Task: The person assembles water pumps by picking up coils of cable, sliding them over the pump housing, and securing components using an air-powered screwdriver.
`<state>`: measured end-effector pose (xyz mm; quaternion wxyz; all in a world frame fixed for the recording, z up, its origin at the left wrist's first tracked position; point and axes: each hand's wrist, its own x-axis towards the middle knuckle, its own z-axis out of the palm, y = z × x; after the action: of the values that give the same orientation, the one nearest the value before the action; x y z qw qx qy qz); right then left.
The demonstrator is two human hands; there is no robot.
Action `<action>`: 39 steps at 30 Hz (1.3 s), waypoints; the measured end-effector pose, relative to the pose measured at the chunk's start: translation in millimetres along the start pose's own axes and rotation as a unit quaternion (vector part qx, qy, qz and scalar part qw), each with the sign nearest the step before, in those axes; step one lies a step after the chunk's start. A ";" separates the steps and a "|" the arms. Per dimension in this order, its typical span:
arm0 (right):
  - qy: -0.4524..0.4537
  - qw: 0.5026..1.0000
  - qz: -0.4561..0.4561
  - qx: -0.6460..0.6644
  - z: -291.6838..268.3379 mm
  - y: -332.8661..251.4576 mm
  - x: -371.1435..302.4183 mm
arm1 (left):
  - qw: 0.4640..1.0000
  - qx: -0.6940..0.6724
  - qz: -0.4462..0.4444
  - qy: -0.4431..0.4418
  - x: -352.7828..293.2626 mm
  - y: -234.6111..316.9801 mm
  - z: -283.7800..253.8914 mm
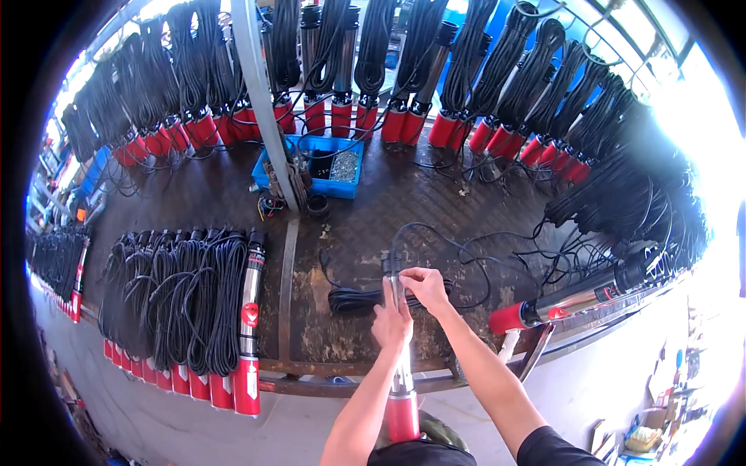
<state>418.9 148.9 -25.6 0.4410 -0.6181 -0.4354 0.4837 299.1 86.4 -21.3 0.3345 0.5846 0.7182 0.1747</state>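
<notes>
A steel submersible pump [402,420] with a red end lies in front of me, its red end toward my body and its dark outlet end on the bench. My left hand [392,320] grips its upper body, with the fingers stretched up along the casing. Close to the outlet end, my right hand [424,286] is pinched, thumb against fingers; whatever sits between them is too small to tell. A coiled black cable [353,301] lies behind my hands, and a loose length of it loops to the right.
Pumps with hanging black cable bundles [190,66] line the bench's far side. A blue parts bin [342,189] stands beside a metal post [268,101]. Several pumps [247,384] lie at left. Another pump [509,318] and a cable heap [629,194] are at right.
</notes>
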 end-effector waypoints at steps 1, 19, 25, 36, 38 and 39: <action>0.003 0.999 -0.021 -0.032 0.7 3.8 -0.6 | 1.000 0.000 -0.001 -0.001 0.0 0.3 -0.7; 0.237 0.956 -0.016 -0.169 -21.6 39.6 -1.2 | 1.000 -0.006 0.012 0.021 -0.2 2.7 5.6; 0.089 0.972 -0.044 -0.215 -38.5 30.5 8.2 | 1.000 -0.009 0.006 0.010 1.3 -2.2 9.0; 0.198 0.889 0.043 -0.410 -95.3 61.6 89.9 | 0.997 -0.073 0.038 0.013 6.6 -7.9 9.6; 0.263 0.885 0.021 -0.384 -89.0 69.1 110.8 | 0.996 -0.072 0.039 0.018 6.9 -9.9 10.6; 0.294 0.881 0.008 -0.371 -85.3 71.6 122.2 | 0.997 -0.068 0.040 0.022 6.6 -9.1 9.3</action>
<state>529.3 239.6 -108.7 0.2835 -0.8538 -0.4281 0.0860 298.2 89.1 -35.7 0.3501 0.5847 0.6882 0.2490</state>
